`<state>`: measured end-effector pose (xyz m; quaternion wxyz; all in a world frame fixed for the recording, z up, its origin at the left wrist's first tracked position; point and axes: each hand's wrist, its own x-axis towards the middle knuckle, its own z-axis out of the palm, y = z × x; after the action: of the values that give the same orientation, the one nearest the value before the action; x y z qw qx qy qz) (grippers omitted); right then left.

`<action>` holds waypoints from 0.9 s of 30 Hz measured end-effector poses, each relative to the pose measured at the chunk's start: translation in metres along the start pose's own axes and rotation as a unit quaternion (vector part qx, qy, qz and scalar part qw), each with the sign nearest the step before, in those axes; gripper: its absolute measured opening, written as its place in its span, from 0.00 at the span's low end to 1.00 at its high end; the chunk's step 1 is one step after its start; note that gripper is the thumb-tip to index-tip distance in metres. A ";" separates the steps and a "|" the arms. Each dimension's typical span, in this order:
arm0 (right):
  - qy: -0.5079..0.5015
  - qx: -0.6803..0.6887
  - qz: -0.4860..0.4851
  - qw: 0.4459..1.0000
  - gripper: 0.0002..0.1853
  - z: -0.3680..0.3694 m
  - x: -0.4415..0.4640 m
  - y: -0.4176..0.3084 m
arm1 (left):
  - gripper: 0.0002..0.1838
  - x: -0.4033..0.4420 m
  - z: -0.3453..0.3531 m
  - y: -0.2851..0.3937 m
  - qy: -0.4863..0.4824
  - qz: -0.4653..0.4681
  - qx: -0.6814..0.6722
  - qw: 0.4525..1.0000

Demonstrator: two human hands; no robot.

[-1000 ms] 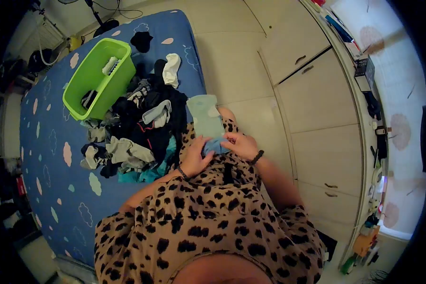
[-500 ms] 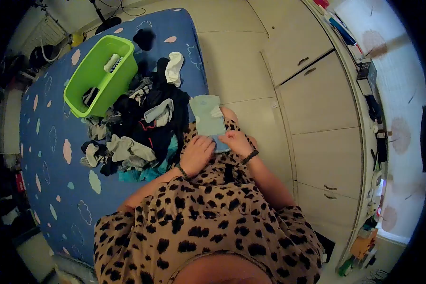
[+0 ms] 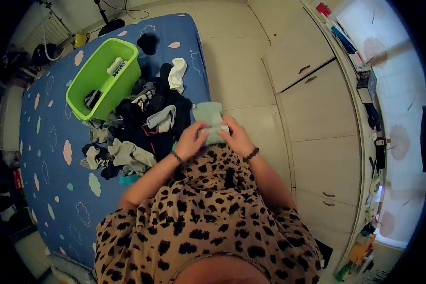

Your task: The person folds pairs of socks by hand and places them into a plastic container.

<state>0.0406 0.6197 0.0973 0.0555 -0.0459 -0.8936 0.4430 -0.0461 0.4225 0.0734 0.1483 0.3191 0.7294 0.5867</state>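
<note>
Pale green socks point(image 3: 208, 111) lie over my lap near the bed's edge, with the near part folded over in a small bundle. My left hand point(image 3: 191, 141) grips the left side of the fold, thumb on top. At the right side, my right hand point(image 3: 237, 140) pinches the same fold between thumb and fingers. Beside my left hand is a heap of dark clothes and socks point(image 3: 179, 105) on the bed. In it are a grey-and-white sock point(image 3: 162, 118), a white sock point(image 3: 177, 75) and crumpled light grey socks point(image 3: 130, 155).
A green plastic tub point(image 3: 104, 87) stands on the blue bed point(image 3: 80, 189), holding a white rolled bundle point(image 3: 115, 66) and a dark striped one point(image 3: 93, 98). One black bundle point(image 3: 148, 43) lies behind the heap. Pale cabinets point(image 3: 319, 111) line the right side, across the tiled floor point(image 3: 244, 80).
Both hands have moved forward, away from my body. The socks' near end, lying flat and bluish before, is now folded up over the pale green part.
</note>
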 end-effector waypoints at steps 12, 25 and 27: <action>-0.137 0.050 0.100 0.984 0.14 0.002 -0.050 -0.026 | 0.26 0.030 0.021 -0.055 0.053 -0.176 -0.025 0.983; -0.124 0.074 0.113 0.983 0.13 0.001 -0.040 -0.024 | 0.30 -0.009 -0.009 0.042 0.133 0.125 0.194 0.964; -0.171 0.004 0.198 0.965 0.16 -0.013 -0.028 -0.056 | 0.32 -0.027 -0.010 0.060 -0.174 0.133 0.090 0.971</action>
<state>0.0683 0.5928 0.1485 -0.1869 -0.1449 -0.8611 0.4501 -0.0137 0.4042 0.1287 0.1640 0.5228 0.6932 0.4682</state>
